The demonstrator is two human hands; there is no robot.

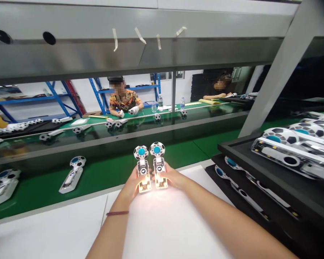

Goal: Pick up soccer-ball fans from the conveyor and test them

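Observation:
Two football-topped devices with clear handles are held up side by side over the white work surface (175,223), close to its far edge. My left hand (133,183) is closed around the handle of the left device (141,153). The right device (157,149) is gripped by my right hand (171,176), thumb across the handle. Each has a round blue centre in its football head. Warm lights glow in the lower part of both handles.
Beyond the surface runs a green conveyor (99,172) carrying more devices (72,176). Black trays (240,162) of similar devices are stacked at right, beside a slanted grey post (275,72). Across the line, a gloved person (125,102) handles a piece; other people sit farther off.

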